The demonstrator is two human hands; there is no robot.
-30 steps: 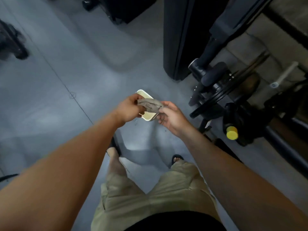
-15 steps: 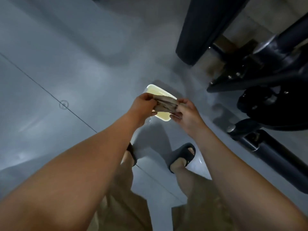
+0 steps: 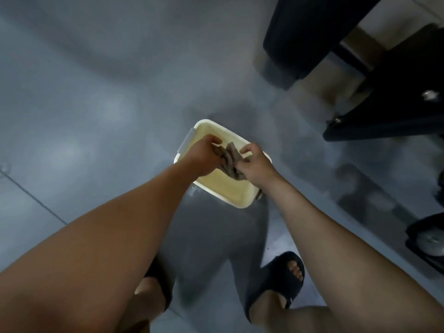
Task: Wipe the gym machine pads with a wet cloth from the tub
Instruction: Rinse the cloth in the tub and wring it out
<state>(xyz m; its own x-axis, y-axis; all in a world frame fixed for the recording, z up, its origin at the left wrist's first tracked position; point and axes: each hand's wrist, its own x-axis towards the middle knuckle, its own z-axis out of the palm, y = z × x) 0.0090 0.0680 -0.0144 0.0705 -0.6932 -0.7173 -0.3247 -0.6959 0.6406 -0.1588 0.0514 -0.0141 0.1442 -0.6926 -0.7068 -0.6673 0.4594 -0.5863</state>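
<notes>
"Grey-brown cloth (image 3: 231, 159), twisted into a rope; where is it held?"

"Between both hands, straight above the tub (image 3: 209, 123); whether its lower end touches the inside, I cannot tell"

"And the left grip (image 3: 204, 156)?"

"Fingers curled round the cloth's left end, back of the hand up; the right grip (image 3: 254, 168) has thumb and fingers closed on the other end (both are bare hands, the forearms reaching in from the bottom corners)"

"What about the tub itself?"

"Rectangular, with a white rim and a pale yellow inside; it stands on the grey floor (image 3: 96, 121), set at a slant to the view; a few small bright drops (image 3: 197, 188) lie on the floor just beside its near left edge; how much water it holds I cannot tell"

"Anything near the person?"

"Two feet in dark sandals below the tub; the right sandal (image 3: 281, 280) shows its toes, and the left sandal (image 3: 163, 284) is mostly hidden under the left forearm"

"And the machine?"

"A black machine frame (image 3: 396, 104) fills the upper right, well apart from the tub, with a tall dark block (image 3: 307, 32) beside it; a round dark weight plate (image 3: 430, 239) sits at the right edge, blurred; a thin seam (image 3: 36, 200) crosses the floor on the left"
</notes>
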